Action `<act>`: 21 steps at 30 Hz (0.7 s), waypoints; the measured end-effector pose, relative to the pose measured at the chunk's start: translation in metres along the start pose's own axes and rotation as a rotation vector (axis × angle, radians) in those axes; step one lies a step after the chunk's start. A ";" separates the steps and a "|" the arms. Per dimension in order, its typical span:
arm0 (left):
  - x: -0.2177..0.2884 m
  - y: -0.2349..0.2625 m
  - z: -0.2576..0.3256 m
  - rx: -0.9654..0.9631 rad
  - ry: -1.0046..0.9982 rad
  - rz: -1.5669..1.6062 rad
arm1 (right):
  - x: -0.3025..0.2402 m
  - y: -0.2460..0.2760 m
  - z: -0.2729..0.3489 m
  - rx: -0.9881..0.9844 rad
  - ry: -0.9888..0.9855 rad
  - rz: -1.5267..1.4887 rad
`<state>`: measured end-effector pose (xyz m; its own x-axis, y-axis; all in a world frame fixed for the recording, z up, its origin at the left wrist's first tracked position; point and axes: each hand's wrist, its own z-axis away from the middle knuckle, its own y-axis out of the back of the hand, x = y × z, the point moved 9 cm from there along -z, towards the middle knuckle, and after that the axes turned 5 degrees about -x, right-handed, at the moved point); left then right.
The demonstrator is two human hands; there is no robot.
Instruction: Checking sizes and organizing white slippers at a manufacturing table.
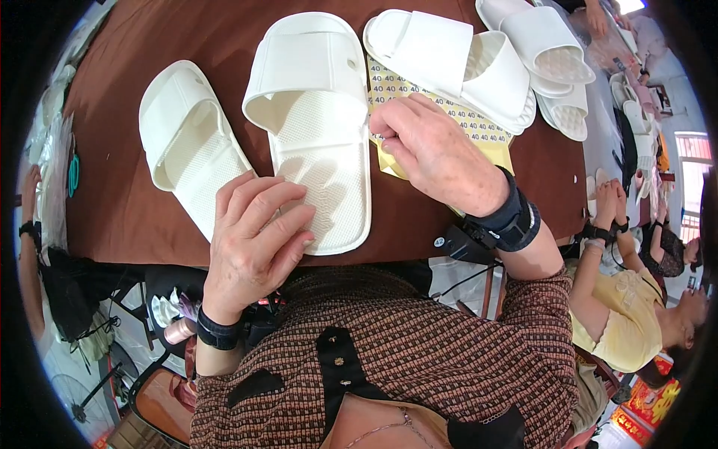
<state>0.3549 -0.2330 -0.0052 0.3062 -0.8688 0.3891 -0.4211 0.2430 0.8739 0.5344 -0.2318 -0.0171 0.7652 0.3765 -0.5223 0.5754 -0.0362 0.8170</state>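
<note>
White foam slippers lie across the brown tabletop [127, 187] in the upper half of the frame. Our left hand [254, 239] lies flat, fingers spread, on the heel end of the middle slipper [318, 112] at centre frame; it presses down and grips nothing. Just left of it a second slipper [187, 142] lies slanted, its strap toward the upper left. Our right hand [434, 150], right of centre, has its fingers curled and its fingertips pinched at the edge of a yellow sticker sheet [486, 138], which lies on the tabletop partly under a third slipper [456, 63] at upper centre. We cannot tell whether a sticker is between the fingertips. More slippers [553, 60] are stacked in the upper right corner. Both our wrists wear dark bands. At the right edge another person in a yellow top [628, 322] sits with hands together.
</note>
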 end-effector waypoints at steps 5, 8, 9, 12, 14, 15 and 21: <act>0.001 0.000 -0.002 0.004 0.024 -0.010 | 0.001 0.003 0.001 0.040 -0.013 -0.034; 0.001 0.001 -0.002 0.001 0.026 -0.013 | -0.001 0.004 0.000 0.037 -0.008 -0.020; 0.001 0.001 -0.002 0.001 0.027 -0.013 | -0.002 0.005 0.000 0.038 -0.006 -0.020; 0.001 0.001 -0.002 0.000 0.021 -0.011 | -0.002 0.004 -0.001 0.024 -0.008 -0.009; 0.001 0.001 -0.002 0.000 0.021 -0.011 | -0.002 0.003 -0.001 -0.005 -0.003 0.003; 0.001 0.001 -0.002 0.000 0.022 -0.010 | -0.002 0.002 -0.001 -0.005 -0.002 0.002; 0.001 0.000 0.000 0.001 -0.001 -0.007 | -0.001 0.004 0.000 0.032 -0.027 -0.018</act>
<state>0.3549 -0.2342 -0.0051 0.3083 -0.8707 0.3831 -0.4196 0.2370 0.8762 0.5359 -0.2328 -0.0131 0.7621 0.3519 -0.5435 0.5977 -0.0596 0.7995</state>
